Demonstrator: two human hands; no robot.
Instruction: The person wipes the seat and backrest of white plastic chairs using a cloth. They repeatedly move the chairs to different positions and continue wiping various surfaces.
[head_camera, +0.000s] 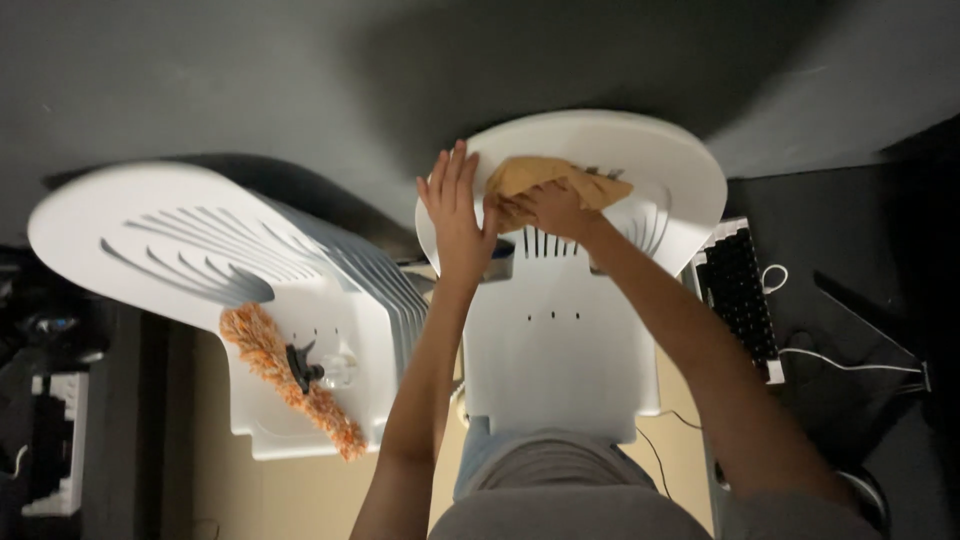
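R hand (553, 208) fingers clamped on yellow cloth (545, 177) atop white chair (560, 330); L hand (455, 215) flat, fingers apart, at chair's edge. Orange duster (290, 375) on 2nd chair (200, 260) left; keyboard (740, 295) right.

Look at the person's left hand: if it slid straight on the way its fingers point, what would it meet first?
Probably nothing solid: the left hand points past the white chair's rim toward the dark wall; depth is unclear.

- A white chair (552, 345) with a slotted, rounded back carries a yellow cloth (530, 176) on its back.
- A second white chair (200, 250) stands just beside it, with an orange fluffy duster (285, 372) lying on its seat.
- A dark worktop (850, 300) carries a black keyboard (742, 290) and a white cable (850, 362).
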